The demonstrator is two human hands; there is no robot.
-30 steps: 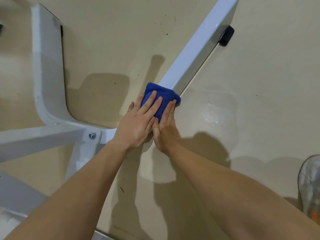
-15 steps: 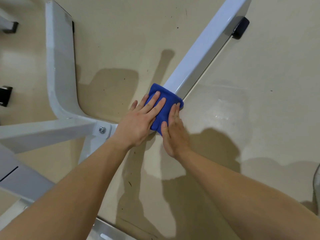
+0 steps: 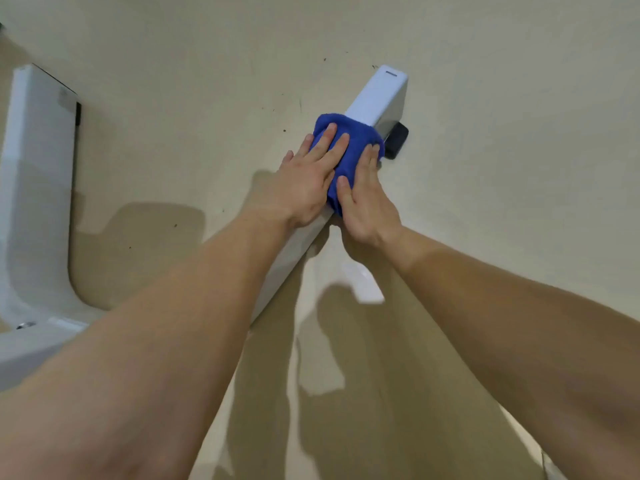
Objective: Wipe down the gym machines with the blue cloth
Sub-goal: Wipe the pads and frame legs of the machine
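The left forearm [image 3: 173, 323] and right forearm [image 3: 502, 306] reach forward and converge on one floor-level member of the machine. The left hand [image 3: 304, 181] lies flat, fingers straight and slightly spread, pressing the blue cloth [image 3: 349, 150] onto the top face of the white frame bar [image 3: 379, 95]. The right hand [image 3: 367, 202], just beside it, presses the cloth against the bar's right flank with straight fingers. Neither hand curls round the cloth; both hold it by flat pressure alone. The cloth is draped over the bar; its left edge is hidden by the left hand.

The bar's long axis runs away from the person, toward upper right in view. Directly ahead of the fingertips lies a short bare length of bar, ending in a capped end. A black rubber foot [image 3: 397, 140] sits at the bar's right side, just beyond the cloth. Judgement: a short push along this axis would finish the bar; the left fingertips are nearer the end. A curved frame member [image 3: 34, 188] stands well apart to the left on the beige floor [image 3: 519, 168]
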